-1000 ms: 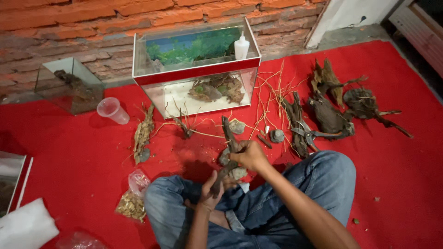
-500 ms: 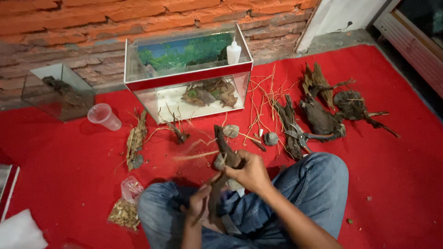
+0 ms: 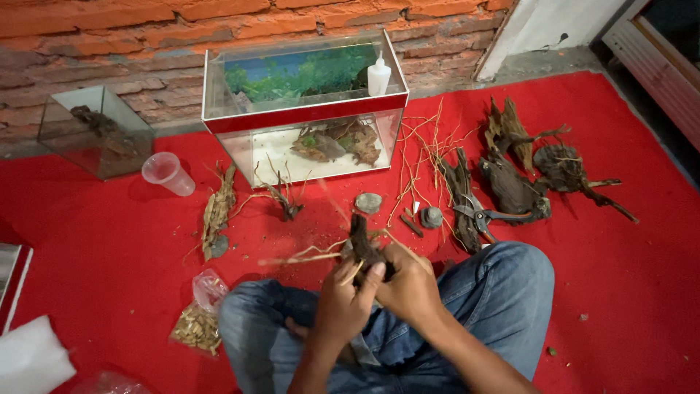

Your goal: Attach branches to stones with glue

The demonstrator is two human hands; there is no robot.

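Seated person, seen from above, working a dark piece of driftwood (image 3: 362, 244) at lower centre of the frame. The left hand (image 3: 348, 300) and right hand (image 3: 410, 283) are both closed around its lower end, fingers wrapped tight, holding it upright above the lap with thin pale twigs (image 3: 310, 255) sticking out to the left. Compared with a second ago, the hands have drawn together: the left hand, then lower down by the knee, now meets the right on the wood, and the piece stands more upright. This suggests that the twigs are being fitted against the wood.

The surface is a red carpet (image 3: 95, 255). On it, above the hands, stands a glass tank (image 3: 306, 102) with a red band, with a white squeeze bottle (image 3: 378, 75) on its rim. A smaller glass box (image 3: 95, 131) and a plastic cup (image 3: 168, 173) lie at upper left. More driftwood pieces (image 3: 510, 186) and pruning shears (image 3: 481, 217) lie at right. A brick wall (image 3: 109, 29) runs along the top.
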